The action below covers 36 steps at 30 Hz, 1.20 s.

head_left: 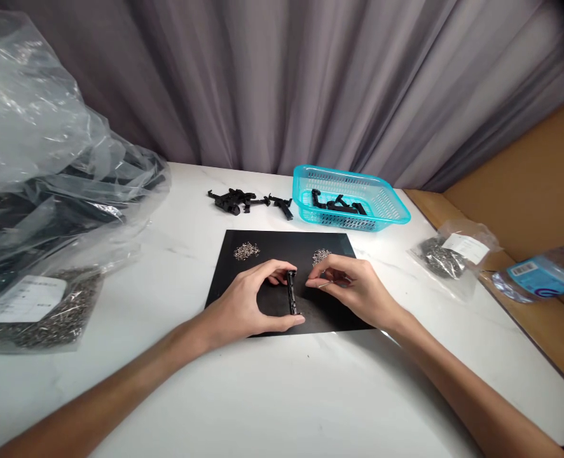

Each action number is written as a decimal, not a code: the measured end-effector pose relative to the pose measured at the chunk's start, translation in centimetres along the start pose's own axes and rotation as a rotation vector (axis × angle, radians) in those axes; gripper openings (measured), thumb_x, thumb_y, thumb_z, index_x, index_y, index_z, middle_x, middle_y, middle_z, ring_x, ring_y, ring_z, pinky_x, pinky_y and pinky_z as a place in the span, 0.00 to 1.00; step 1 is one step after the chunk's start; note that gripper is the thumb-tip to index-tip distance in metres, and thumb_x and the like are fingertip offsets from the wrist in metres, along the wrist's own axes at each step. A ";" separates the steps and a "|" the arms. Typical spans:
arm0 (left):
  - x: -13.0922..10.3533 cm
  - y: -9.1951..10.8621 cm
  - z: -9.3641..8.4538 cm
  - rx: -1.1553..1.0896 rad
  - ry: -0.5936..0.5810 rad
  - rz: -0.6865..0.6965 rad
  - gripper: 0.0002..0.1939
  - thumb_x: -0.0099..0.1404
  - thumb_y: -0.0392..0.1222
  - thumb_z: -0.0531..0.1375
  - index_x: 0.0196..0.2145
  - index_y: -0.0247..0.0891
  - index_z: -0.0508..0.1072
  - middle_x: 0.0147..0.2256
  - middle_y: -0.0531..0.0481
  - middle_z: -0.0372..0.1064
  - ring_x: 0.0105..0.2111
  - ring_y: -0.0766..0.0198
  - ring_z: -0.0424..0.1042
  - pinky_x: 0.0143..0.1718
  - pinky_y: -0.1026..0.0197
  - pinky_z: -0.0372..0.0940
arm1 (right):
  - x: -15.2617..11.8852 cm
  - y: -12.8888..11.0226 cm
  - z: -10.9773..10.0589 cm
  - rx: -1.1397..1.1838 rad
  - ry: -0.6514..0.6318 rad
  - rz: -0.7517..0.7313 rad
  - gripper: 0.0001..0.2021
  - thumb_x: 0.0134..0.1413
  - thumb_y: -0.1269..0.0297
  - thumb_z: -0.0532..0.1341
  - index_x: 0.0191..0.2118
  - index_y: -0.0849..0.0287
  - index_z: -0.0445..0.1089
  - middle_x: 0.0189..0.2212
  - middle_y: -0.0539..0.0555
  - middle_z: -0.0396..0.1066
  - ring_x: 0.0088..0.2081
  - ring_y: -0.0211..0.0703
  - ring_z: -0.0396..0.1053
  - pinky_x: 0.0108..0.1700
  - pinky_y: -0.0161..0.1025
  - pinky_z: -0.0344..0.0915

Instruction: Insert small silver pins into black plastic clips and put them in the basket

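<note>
My left hand (248, 299) grips a narrow black plastic part (291, 292) by its two ends, thumb at the near end and fingers at the far end. To its right, my right hand (348, 286) is closed in a pinch on a thin metal pin (326, 285), apart from the black part. Both hands are above a black mat (282, 245). On the mat lie two piles of small metal pieces: the left pile (246, 251) is beyond my left hand, and the right pile (320, 256) is partly covered by my right hand.
A blue basket (396, 213) with black parts stands behind the mat. Loose black parts (236, 200) lie left of it. Large clear bags (62, 159) and a bag of metal pieces (67, 312) fill the left. At right are another bag (446, 257) and a bottle (539, 277).
</note>
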<state>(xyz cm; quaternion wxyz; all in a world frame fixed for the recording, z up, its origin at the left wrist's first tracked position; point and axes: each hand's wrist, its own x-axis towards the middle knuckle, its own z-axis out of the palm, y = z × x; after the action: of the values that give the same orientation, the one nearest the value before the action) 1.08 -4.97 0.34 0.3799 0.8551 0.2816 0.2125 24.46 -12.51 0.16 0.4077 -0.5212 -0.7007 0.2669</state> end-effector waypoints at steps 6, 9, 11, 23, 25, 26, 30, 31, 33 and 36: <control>-0.1 -0.2 0.2 0.017 -0.001 0.015 0.33 0.55 0.52 0.73 0.55 0.43 0.70 0.47 0.49 0.74 0.46 0.56 0.74 0.52 0.52 0.71 | 0.2 -0.2 -0.5 0.036 -0.036 -0.020 0.04 0.65 0.65 0.65 0.41 0.55 0.78 0.38 0.52 0.76 0.36 0.41 0.72 0.34 0.37 0.65; 0.0 -0.2 0.3 0.029 0.026 0.013 0.32 0.56 0.52 0.73 0.55 0.42 0.70 0.46 0.49 0.74 0.46 0.56 0.74 0.52 0.53 0.72 | 0.2 -0.1 -0.6 0.009 -0.077 -0.050 0.07 0.67 0.69 0.63 0.45 0.55 0.79 0.40 0.54 0.76 0.39 0.42 0.73 0.37 0.38 0.67; 0.0 -0.2 0.3 0.025 0.034 0.014 0.32 0.56 0.52 0.73 0.54 0.42 0.70 0.46 0.49 0.74 0.46 0.56 0.74 0.52 0.53 0.72 | 0.2 0.0 -0.5 -0.014 -0.098 -0.089 0.10 0.68 0.71 0.60 0.47 0.55 0.79 0.41 0.55 0.76 0.41 0.42 0.73 0.40 0.39 0.69; -0.2 -0.4 0.5 0.038 0.026 0.102 0.32 0.56 0.50 0.73 0.55 0.43 0.69 0.48 0.50 0.73 0.47 0.57 0.74 0.53 0.53 0.71 | 0.1 -0.6 0.7 -0.272 0.119 -0.173 0.08 0.68 0.73 0.60 0.43 0.55 0.76 0.37 0.53 0.77 0.39 0.45 0.69 0.41 0.44 0.67; -0.1 -0.4 0.5 0.057 0.029 0.119 0.31 0.56 0.50 0.73 0.54 0.43 0.69 0.47 0.50 0.73 0.47 0.57 0.74 0.53 0.54 0.71 | 0.1 -0.8 1.2 -0.300 0.163 -0.213 0.07 0.68 0.72 0.60 0.42 0.55 0.76 0.39 0.54 0.76 0.41 0.46 0.69 0.43 0.45 0.68; -0.1 -0.3 0.4 0.066 0.031 0.126 0.30 0.56 0.49 0.73 0.53 0.42 0.69 0.46 0.50 0.73 0.47 0.57 0.74 0.53 0.54 0.71 | 0.1 -0.9 1.5 -0.303 0.192 -0.229 0.07 0.68 0.71 0.61 0.41 0.54 0.76 0.40 0.54 0.75 0.41 0.46 0.70 0.43 0.45 0.68; -0.2 -0.2 0.3 0.075 0.028 0.131 0.29 0.56 0.48 0.73 0.52 0.43 0.69 0.46 0.50 0.73 0.47 0.57 0.73 0.52 0.53 0.70 | 0.0 -0.7 2.8 -0.303 0.261 -0.286 0.06 0.68 0.70 0.61 0.43 0.54 0.76 0.39 0.54 0.74 0.39 0.45 0.70 0.42 0.45 0.69; -0.2 -0.2 0.4 0.074 0.027 0.124 0.29 0.56 0.48 0.73 0.52 0.43 0.69 0.46 0.50 0.73 0.47 0.57 0.73 0.52 0.53 0.70 | 0.0 -0.6 3.0 -0.305 0.264 -0.300 0.06 0.68 0.70 0.61 0.43 0.54 0.76 0.39 0.54 0.74 0.39 0.45 0.71 0.42 0.45 0.69; -0.2 -0.2 0.4 0.066 0.030 0.104 0.31 0.55 0.49 0.74 0.53 0.43 0.68 0.46 0.50 0.73 0.47 0.56 0.73 0.53 0.53 0.71 | 0.1 -0.5 3.4 -0.315 0.268 -0.317 0.07 0.68 0.70 0.61 0.43 0.54 0.76 0.39 0.54 0.74 0.39 0.44 0.71 0.43 0.46 0.70; -0.3 -0.3 0.5 0.056 0.036 0.079 0.33 0.54 0.50 0.74 0.53 0.44 0.67 0.47 0.50 0.73 0.48 0.56 0.73 0.53 0.53 0.71 | 0.1 -0.3 3.6 -0.337 0.299 -0.321 0.06 0.68 0.71 0.61 0.43 0.55 0.76 0.39 0.55 0.74 0.38 0.44 0.71 0.43 0.45 0.70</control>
<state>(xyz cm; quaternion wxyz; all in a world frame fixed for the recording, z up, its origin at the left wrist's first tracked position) 1.08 -5.25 -0.28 0.3419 0.8719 0.2603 0.2347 21.20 -12.29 -1.47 0.4511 -0.4976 -0.7408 -0.0013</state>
